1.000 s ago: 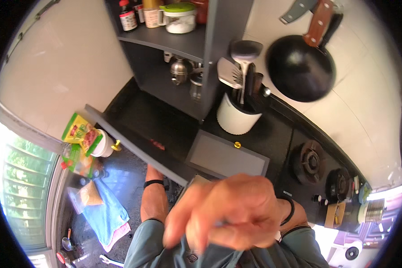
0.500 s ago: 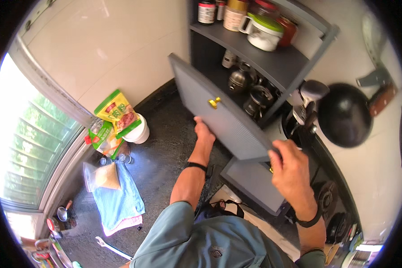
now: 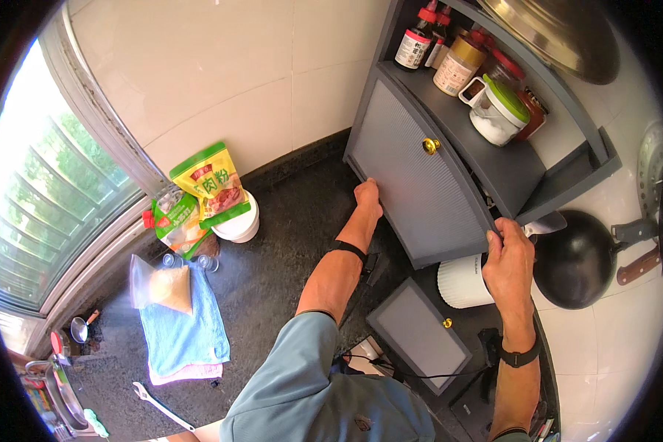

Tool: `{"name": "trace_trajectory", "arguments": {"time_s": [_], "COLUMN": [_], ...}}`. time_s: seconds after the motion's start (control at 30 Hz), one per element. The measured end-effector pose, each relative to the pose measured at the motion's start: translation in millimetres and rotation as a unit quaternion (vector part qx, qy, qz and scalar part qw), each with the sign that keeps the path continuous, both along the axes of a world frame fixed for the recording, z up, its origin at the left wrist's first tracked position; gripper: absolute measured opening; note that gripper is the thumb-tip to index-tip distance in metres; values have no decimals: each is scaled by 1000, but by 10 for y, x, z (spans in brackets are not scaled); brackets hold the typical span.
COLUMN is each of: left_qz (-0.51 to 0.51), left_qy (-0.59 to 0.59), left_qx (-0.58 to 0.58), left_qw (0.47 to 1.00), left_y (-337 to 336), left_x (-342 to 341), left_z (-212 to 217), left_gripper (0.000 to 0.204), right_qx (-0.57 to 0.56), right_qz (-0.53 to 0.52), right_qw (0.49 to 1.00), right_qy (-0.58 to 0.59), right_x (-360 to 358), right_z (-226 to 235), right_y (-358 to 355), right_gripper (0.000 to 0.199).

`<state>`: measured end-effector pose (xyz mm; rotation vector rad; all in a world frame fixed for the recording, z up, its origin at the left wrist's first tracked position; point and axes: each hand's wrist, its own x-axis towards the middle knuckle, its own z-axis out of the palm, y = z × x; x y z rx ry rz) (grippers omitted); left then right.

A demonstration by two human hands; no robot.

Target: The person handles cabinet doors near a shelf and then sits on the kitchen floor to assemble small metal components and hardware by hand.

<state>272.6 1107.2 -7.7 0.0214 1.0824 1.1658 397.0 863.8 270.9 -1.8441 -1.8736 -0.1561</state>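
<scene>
A grey cabinet door with a ribbed panel and a gold knob stands tilted against the front of the grey shelf rack, covering its lower compartment. My left hand is closed on the door's left edge, low down, with the fingertips partly hidden. At the lower right corner my right hand grips the door, its fingers over the edge. Below it a smaller grey door with its own gold knob lies flat on the counter.
On the rack's upper shelf stand sauce bottles and a green-lidded jar. A white ribbed pot sits under my right hand; a black wok hangs beside it. Left are food pouches, a blue cloth and a wrench.
The door has moved from in front of the rack up against it, hiding the kettles and pots inside. Both hands have stayed on it. My view has shifted, too.
</scene>
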Motion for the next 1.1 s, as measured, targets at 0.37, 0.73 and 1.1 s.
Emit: {"name": "trace_trajectory", "arguments": {"time_s": [0.37,0.73,1.1], "left_qz": [-144,-145,-165], "left_qy": [98,148,114], "left_qx": [15,19,19], "left_qw": [985,978,980], "left_y": [-62,50,-77], "left_x": [-200,-183,-82], "left_z": [370,145,351], "left_gripper": [31,42,48], "right_qx": [-1,6,57], "right_qz": [-9,-2,5], "right_qw": [1000,999,995], "right_qy": [-23,-54,-81], "right_x": [30,19,118], "right_z": [44,-49,-165], "right_y": [224,295,226], "right_gripper": [17,18,18]}}
